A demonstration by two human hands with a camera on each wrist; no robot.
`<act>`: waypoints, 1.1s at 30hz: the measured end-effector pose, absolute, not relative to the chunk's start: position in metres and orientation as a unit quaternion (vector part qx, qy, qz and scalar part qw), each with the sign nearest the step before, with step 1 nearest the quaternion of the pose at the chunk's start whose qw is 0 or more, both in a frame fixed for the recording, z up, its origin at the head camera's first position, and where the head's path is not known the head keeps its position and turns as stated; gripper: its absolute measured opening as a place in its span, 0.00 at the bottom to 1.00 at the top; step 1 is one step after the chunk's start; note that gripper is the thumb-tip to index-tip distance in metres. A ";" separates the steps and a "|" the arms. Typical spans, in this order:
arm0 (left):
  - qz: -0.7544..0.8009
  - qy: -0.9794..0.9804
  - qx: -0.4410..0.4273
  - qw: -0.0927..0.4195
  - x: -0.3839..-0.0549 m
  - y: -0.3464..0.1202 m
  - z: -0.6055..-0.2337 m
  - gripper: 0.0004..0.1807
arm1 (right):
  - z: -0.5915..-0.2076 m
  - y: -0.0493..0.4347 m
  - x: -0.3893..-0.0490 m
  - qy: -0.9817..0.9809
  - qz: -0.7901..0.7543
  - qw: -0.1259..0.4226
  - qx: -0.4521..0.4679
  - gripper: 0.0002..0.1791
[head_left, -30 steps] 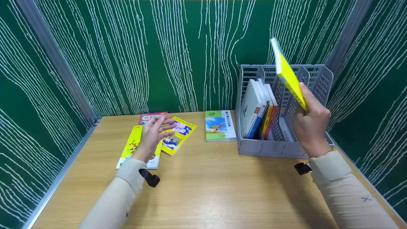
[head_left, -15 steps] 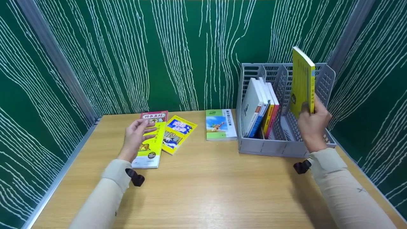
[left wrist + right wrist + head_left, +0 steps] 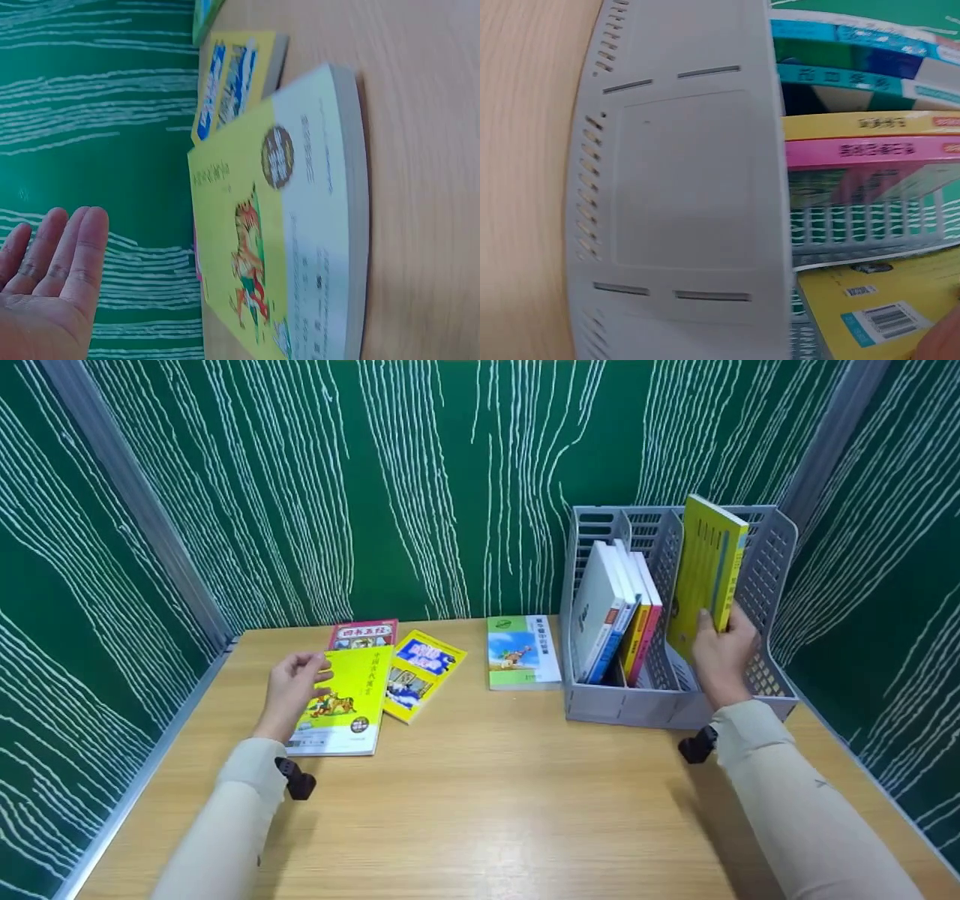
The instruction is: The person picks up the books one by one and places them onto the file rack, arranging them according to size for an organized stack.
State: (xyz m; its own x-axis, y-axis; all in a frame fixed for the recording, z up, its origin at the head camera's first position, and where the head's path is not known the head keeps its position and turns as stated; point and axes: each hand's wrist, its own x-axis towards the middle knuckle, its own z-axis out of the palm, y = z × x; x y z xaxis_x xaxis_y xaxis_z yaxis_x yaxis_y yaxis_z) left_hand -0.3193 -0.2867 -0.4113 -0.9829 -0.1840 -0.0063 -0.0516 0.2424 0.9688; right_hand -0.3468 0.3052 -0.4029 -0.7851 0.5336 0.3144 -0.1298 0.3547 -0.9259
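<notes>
My right hand (image 3: 724,656) grips a yellow book (image 3: 705,574) by its lower spine edge, thumb on one side. The book stands nearly upright, lowered into a grey file rack (image 3: 637,706), right of the books in it. In the right wrist view, the yellow book's barcode corner (image 3: 889,322) shows behind the rack's front wall (image 3: 686,180), with a fingertip at the edge. My left hand (image 3: 294,690) hovers by a yellow-and-white book (image 3: 349,701) lying on the table. Its fingers (image 3: 82,259) are extended and hold nothing in the left wrist view.
Several books (image 3: 600,615) lean in the rack's left compartments. A green-and-white book (image 3: 523,652) lies just left of the rack. A yellow-and-blue book (image 3: 424,671) and a pink book (image 3: 367,631) lie by the yellow-and-white one. Green walls (image 3: 405,487) enclose the table (image 3: 487,802).
The right hand has turned the yellow book more upright and brought it down into the rack. My left hand has drawn back leftward, uncovering more of the yellow-and-white book.
</notes>
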 end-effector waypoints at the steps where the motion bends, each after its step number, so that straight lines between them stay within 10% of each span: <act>1: -0.604 -0.791 0.079 0.055 -0.319 -0.290 -0.412 0.31 | -0.405 0.306 -0.349 -0.765 0.558 0.289 -0.139 0.24; 13: -0.474 -0.866 0.158 -0.002 -0.324 -0.323 -0.436 0.33 | -0.429 0.312 -0.367 -0.756 0.611 0.158 -0.175 0.30; 33: -0.346 -0.912 0.196 -0.100 -0.322 -0.319 -0.453 0.53 | -0.435 0.327 -0.367 -0.816 0.563 0.097 -0.084 0.40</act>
State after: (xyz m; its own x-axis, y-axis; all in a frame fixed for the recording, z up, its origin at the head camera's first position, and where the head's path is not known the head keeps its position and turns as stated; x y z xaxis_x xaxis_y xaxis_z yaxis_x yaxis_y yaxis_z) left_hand -0.3216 -0.3187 -0.4533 -0.9035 -0.2873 -0.3180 -0.4259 0.6836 0.5927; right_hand -0.3668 0.3265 -0.4351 -0.9671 0.2462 0.0641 0.0273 0.3511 -0.9360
